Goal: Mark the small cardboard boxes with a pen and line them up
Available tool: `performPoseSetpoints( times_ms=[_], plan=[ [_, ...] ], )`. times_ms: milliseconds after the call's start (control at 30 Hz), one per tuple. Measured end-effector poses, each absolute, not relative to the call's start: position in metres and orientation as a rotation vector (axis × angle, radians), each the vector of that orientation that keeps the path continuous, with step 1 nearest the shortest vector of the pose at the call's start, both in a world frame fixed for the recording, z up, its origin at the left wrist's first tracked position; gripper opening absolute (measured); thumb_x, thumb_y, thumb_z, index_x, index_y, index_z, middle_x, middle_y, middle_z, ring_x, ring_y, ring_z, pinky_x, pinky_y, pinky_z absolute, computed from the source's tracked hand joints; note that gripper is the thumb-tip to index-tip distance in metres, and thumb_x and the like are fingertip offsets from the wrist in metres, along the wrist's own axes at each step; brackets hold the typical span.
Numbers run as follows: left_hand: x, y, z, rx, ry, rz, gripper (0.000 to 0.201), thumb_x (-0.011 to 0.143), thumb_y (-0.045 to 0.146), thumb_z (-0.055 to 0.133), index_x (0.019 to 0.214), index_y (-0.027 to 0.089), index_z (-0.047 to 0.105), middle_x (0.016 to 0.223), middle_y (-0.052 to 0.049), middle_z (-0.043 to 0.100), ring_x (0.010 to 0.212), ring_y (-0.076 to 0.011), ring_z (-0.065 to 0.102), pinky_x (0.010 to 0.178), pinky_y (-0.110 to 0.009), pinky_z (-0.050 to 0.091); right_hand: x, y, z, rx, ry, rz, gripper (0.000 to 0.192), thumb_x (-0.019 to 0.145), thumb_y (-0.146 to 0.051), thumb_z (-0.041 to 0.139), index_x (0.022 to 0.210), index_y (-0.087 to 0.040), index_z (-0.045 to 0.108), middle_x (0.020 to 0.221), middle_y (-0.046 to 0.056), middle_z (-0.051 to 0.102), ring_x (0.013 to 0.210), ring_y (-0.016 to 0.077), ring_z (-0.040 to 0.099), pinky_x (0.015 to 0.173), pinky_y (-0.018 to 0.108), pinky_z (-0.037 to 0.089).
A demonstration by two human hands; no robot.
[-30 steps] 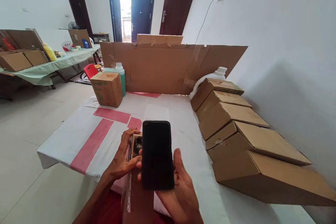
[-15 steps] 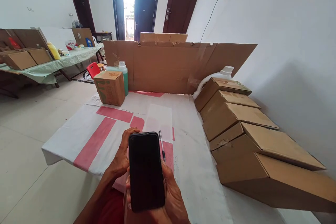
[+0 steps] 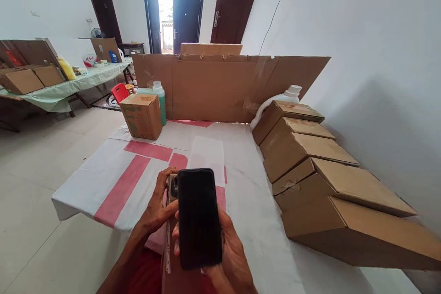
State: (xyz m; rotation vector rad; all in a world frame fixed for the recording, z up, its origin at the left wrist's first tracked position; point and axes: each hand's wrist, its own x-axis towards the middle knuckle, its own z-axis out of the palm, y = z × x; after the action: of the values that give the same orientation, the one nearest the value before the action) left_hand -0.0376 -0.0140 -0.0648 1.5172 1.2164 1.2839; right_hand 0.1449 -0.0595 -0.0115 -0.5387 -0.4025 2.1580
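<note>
My right hand [image 3: 232, 248] grips a black smartphone [image 3: 200, 218] from below, fingers at its left edge and thumb side along the right. Its screen is dark and faces me. Behind the phone, a brown cardboard box [image 3: 174, 262] with a pale, torn-looking edge stands close to my body. My left hand [image 3: 160, 202] curls its fingers over the far end of this box, its thumb reaching toward the phone. A dark, rounded patch [image 3: 174, 187] shows on the box top, partly covered by the phone. Beyond lies a white sheet of paper [image 3: 206, 151] on the table.
A white and red cloth [image 3: 79, 188] covers the table. Several cardboard boxes [image 3: 327, 174] lean in a row at the right, near a white jug [image 3: 292, 94]. At the back left stand a small carton [image 3: 141, 117] and a green bottle [image 3: 161, 103], before an upright cardboard panel [image 3: 213, 87].
The phone has shifted slightly right and up, uncovering part of the cardboard box and the dark patch. The pen seen earlier is now hidden. My left thumb has come into sight.
</note>
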Motion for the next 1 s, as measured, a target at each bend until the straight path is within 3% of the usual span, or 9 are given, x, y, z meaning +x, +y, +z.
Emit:
performPoseSetpoints(
  times_ms=[167,300,433,533,633,767,900,1000],
  plan=[
    [-0.047,-0.018,-0.062,1.45,1.191,1.292,0.072,0.086,0.056,0.068,0.146,0.025,0.042,0.145,-0.012,0.052,0.13,-0.036,0.056,0.111,-0.052,0.044,0.187,-0.021,-0.047,-0.999,-0.51,1.632,0.064,0.08,-0.072,0.072,0.107,-0.015,0.076,0.096,0.011,0.081,0.085,0.0275,0.076,0.08,0.04,0.06],
    [-0.055,-0.018,-0.07,1.337,1.264,1.337,0.066,0.09,0.057,0.064,0.144,0.026,0.042,0.144,-0.011,0.052,0.127,-0.0338,0.058,0.107,-0.05,0.047,0.232,0.009,-0.099,-1.522,-0.816,1.013,0.056,0.076,-0.077,0.065,0.075,-0.021,0.069,0.077,0.006,0.074,0.087,0.0304,0.071,0.082,0.043,0.058],
    [-0.056,-0.006,-0.079,1.342,1.313,1.345,0.063,0.093,0.058,0.06,0.144,0.024,0.045,0.143,-0.012,0.055,0.128,-0.0322,0.057,0.108,-0.049,0.046,0.263,0.014,-0.127,-1.754,-0.922,0.799,0.048,0.077,-0.068,0.064,0.055,-0.029,0.049,0.051,0.002,0.051,0.068,0.0323,0.061,0.069,0.049,0.05],
    [-0.054,0.01,-0.087,1.387,1.377,1.322,0.063,0.092,0.059,0.062,0.141,0.022,0.051,0.14,-0.013,0.058,0.132,-0.0328,0.054,0.112,-0.05,0.041,0.274,0.01,-0.133,-1.808,-1.016,0.718,0.041,0.077,-0.059,0.066,0.053,-0.032,0.048,0.049,0.001,0.043,0.061,0.0331,0.057,0.067,0.051,0.045],
    [-0.05,0.024,-0.098,1.384,1.442,1.308,0.06,0.091,0.06,0.064,0.137,0.021,0.058,0.134,-0.013,0.061,0.132,-0.0329,0.053,0.117,-0.052,0.035,0.281,0.006,-0.142,-1.741,-1.049,0.655,0.02,0.078,-0.048,0.069,0.063,-0.037,0.06,0.057,0.004,0.053,0.072,0.0393,0.063,0.073,0.056,0.045],
    [-0.045,0.032,-0.113,1.352,1.49,1.334,0.062,0.097,0.065,0.052,0.141,0.022,0.056,0.142,-0.015,0.058,0.142,-0.0327,0.045,0.124,-0.053,0.027,0.287,0.004,-0.151,-1.585,-1.088,0.534,0.007,0.076,-0.037,0.075,0.074,-0.038,0.068,0.077,0.007,0.067,0.105,0.0461,0.065,0.085,0.065,0.047],
    [-0.047,0.02,-0.121,1.295,1.506,1.384,0.073,0.099,0.071,0.039,0.154,0.024,0.043,0.159,-0.015,0.042,0.153,-0.031,0.032,0.128,-0.052,0.022,0.281,-0.001,-0.145,-1.502,-1.133,0.456,0.006,0.078,-0.038,0.077,0.082,-0.037,0.074,0.105,0.009,0.073,0.138,0.0481,0.045,0.112,0.073,0.034],
    [-0.05,-0.006,-0.126,1.237,1.536,1.421,0.076,0.1,0.072,0.031,0.159,0.024,0.032,0.164,-0.016,0.034,0.154,-0.0311,0.032,0.127,-0.054,0.024,0.255,-0.019,-0.147,-1.452,-1.349,0.527,0.027,0.085,-0.04,0.074,0.112,-0.038,0.075,0.128,0.007,0.069,0.141,0.0444,0.046,0.123,0.068,0.027]
  ],
)
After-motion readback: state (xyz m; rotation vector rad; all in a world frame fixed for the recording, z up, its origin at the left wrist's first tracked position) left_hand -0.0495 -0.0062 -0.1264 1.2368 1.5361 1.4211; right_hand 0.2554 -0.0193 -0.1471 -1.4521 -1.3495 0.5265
